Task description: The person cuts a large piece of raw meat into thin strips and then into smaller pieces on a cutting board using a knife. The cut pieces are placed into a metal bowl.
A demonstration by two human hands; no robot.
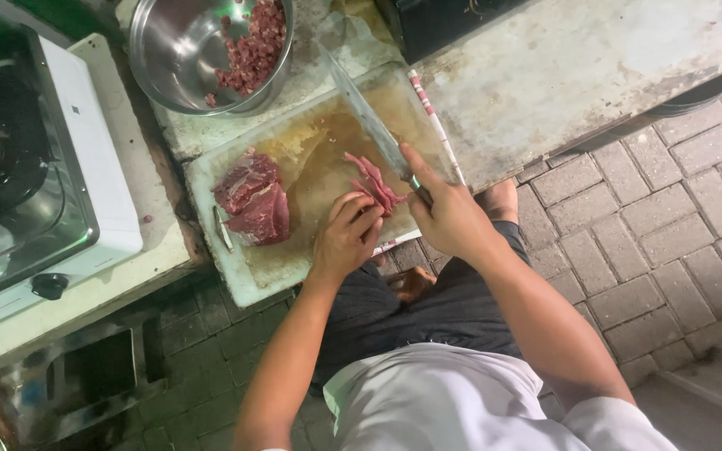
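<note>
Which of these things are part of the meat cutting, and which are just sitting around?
In use:
knife in the right hand
meat strips under the left hand
cutting board
meat chunk
steel bowl with cut meat pieces

Lying about:
gas stove
small tool at the board's edge
striped stick
metal sheet

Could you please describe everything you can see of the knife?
The knife has a long, broad blade of grey metal that tapers to a point. It lies slantwise over the cutting board, tip toward the steel bowl, edge down on the thin red meat strips. The right hand grips its handle, which is mostly hidden, forefinger along the blade's back. The left hand steadies the strips beside the blade.
</note>
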